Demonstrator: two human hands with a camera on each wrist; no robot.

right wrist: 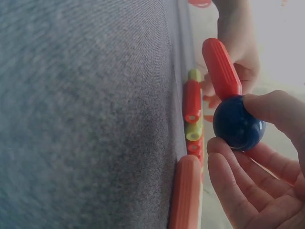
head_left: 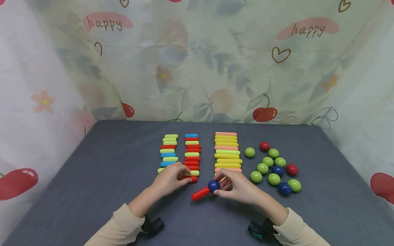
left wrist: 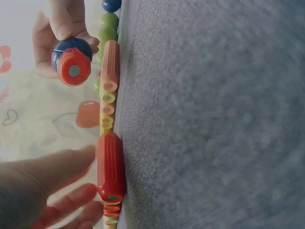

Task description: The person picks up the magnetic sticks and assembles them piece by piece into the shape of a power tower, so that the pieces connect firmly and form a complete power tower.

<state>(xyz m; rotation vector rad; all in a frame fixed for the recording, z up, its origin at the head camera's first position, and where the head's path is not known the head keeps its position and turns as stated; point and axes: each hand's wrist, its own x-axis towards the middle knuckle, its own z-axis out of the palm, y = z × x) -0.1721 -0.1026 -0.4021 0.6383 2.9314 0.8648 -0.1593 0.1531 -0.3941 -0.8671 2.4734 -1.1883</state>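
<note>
My right hand (head_left: pixel 235 186) pinches a dark blue ball (right wrist: pixel 238 123) between thumb and fingertips above the table. A red ridged rod (right wrist: pixel 221 67) is joined to that ball and points left toward the other hand. My left hand (head_left: pixel 170 179) is over the near end of a column of short rods, thumb and fingers apart and loosely bent. Beneath its fingertips lies the nearest red rod (left wrist: pixel 110 164), flat on the table; whether the fingers press on it is hard to tell. The end of the joined red rod (left wrist: pixel 74 70) shows a grey disc.
Left of the centre are two columns of short rods (head_left: pixel 192 154) (head_left: pixel 167 151) in red, green and blue. A column of longer yellow and pink rods (head_left: pixel 227 156) stands behind my right hand. Several green balls (head_left: pixel 262 168), some red balls (head_left: pixel 292 169) and blue balls (head_left: pixel 284 189) lie at the right.
</note>
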